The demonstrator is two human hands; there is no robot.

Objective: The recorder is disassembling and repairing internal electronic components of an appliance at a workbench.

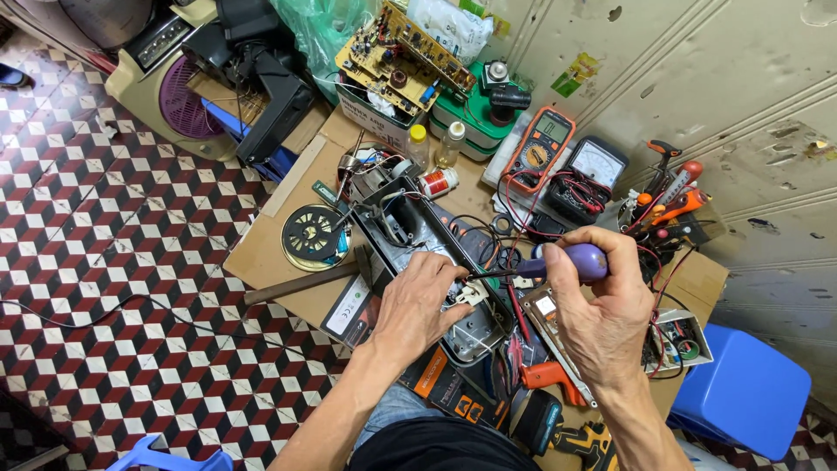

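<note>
My right hand (pixel 597 305) grips a screwdriver with a purple handle (pixel 575 260); its dark shaft points left toward a small white part (pixel 472 295). My left hand (pixel 418 305) rests on an opened grey device casing (pixel 410 228), fingers pinching that white part at the casing's near end. Wires and inner parts show inside the casing. Both hands work over a low cardboard-covered board (pixel 270 249) on the floor.
An orange multimeter (pixel 539 148) and an analogue meter (pixel 593 166) lie behind. Circuit boards (pixel 397 52), small bottles (pixel 418 144), a hammer (pixel 301 283), a round fan part (pixel 314 234), a cup of screwdrivers (pixel 667 205), a blue stool (pixel 741 392) and a drill (pixel 584 436) surround the spot.
</note>
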